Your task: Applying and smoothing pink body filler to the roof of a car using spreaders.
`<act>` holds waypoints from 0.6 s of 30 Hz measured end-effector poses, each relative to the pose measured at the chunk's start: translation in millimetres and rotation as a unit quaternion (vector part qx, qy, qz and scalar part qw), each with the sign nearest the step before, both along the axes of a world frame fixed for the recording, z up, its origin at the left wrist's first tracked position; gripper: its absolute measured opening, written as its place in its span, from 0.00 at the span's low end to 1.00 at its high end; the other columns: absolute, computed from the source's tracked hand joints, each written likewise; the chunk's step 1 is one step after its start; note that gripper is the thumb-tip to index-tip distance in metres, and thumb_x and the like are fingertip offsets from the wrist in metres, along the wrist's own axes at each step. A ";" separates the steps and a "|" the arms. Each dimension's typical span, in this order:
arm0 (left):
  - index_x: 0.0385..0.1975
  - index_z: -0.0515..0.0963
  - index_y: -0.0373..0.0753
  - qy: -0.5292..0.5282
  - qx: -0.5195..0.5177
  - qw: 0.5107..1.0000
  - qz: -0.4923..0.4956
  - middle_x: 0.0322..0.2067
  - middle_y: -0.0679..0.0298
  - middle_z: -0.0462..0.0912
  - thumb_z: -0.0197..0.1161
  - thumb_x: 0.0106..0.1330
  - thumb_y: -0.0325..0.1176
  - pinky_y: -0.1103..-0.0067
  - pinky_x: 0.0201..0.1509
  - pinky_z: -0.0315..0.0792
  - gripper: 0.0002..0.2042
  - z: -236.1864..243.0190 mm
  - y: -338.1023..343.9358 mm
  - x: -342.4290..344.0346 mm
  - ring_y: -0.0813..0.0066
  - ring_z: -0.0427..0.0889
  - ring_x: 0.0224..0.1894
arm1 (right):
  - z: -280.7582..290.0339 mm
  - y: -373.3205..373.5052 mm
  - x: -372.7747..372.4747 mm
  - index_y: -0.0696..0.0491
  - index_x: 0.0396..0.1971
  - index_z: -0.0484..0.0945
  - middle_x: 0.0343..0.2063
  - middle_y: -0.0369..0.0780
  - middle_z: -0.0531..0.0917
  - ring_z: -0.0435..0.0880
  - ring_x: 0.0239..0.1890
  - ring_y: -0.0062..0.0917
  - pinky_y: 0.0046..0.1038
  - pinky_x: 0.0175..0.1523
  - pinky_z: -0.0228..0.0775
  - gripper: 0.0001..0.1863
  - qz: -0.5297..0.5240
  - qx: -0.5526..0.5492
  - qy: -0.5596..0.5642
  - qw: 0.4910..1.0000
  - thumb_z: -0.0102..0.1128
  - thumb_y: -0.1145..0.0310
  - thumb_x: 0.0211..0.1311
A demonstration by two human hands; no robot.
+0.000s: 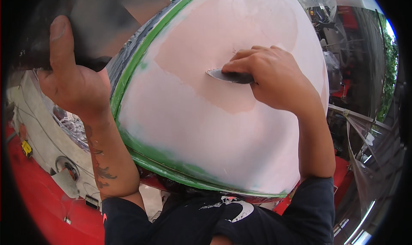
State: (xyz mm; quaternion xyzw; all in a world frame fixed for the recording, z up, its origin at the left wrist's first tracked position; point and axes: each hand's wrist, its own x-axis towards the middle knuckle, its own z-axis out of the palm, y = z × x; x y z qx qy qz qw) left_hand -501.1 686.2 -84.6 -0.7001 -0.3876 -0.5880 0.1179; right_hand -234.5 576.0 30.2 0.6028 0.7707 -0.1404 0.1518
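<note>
A broad curved car panel, off-white with green edges, fills the middle. Pinkish-beige filler patches lie on it. My right hand grips a dark putty spreader, its pale-smeared left tip touching the panel at a beige patch. Over at the upper left, my left hand holds a dark, shiny flat board, with the thumb laid up across its face. The other left fingers are mostly hidden beneath the board.
Crinkled masking film runs along the panel's left side. A yellow tool and a round wheel-like part lie on the floor at left. Clear plastic sheeting hangs at right beside a metal rail.
</note>
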 end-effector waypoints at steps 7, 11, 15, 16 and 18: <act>0.43 0.77 0.24 -0.493 -0.197 0.825 -0.194 0.44 0.52 0.81 0.63 0.63 0.34 0.75 0.45 0.80 0.17 18.5 -9.9 16.8 0.66 0.83 0.43 | 14.0 -5.2 72.5 0.52 0.44 0.81 0.33 0.45 0.84 0.83 0.35 0.35 0.32 0.43 0.72 0.20 -0.235 0.032 0.105 0.966 0.45 0.77 0.53; 0.43 0.78 0.26 -0.462 -0.162 0.848 -0.202 0.42 0.52 0.82 0.62 0.61 0.26 0.77 0.43 0.80 0.13 11.8 -9.2 21.2 0.68 0.84 0.40 | 3.4 7.9 142.0 0.62 0.46 0.77 0.29 0.39 0.80 0.77 0.31 0.23 0.24 0.39 0.69 0.21 -0.428 0.024 0.067 0.901 0.51 0.78 0.49; 0.45 0.78 0.28 -0.492 -0.115 0.804 -0.315 0.39 0.52 0.84 0.61 0.59 0.17 0.80 0.40 0.80 0.13 16.6 -7.8 31.1 0.69 0.85 0.35 | -7.4 19.6 143.4 0.64 0.44 0.78 0.27 0.39 0.80 0.75 0.26 0.22 0.22 0.35 0.69 0.22 -0.463 0.046 0.073 0.882 0.53 0.76 0.43; 0.45 0.78 0.28 -0.489 -0.118 0.805 -0.315 0.39 0.52 0.84 0.61 0.59 0.17 0.80 0.40 0.80 0.13 18.5 -10.1 29.6 0.69 0.85 0.35 | -10.8 22.1 134.5 0.64 0.44 0.78 0.27 0.39 0.80 0.75 0.26 0.22 0.22 0.35 0.69 0.22 -0.464 0.043 0.076 0.882 0.53 0.76 0.43; 0.43 0.77 0.26 -0.449 -0.202 0.838 -0.235 0.45 0.51 0.80 0.61 0.65 0.31 0.74 0.45 0.80 0.13 22.9 -17.6 28.6 0.68 0.82 0.43 | -5.5 25.6 111.5 0.62 0.42 0.79 0.25 0.39 0.80 0.76 0.26 0.22 0.22 0.36 0.69 0.21 -0.455 -0.037 0.181 0.871 0.52 0.77 0.44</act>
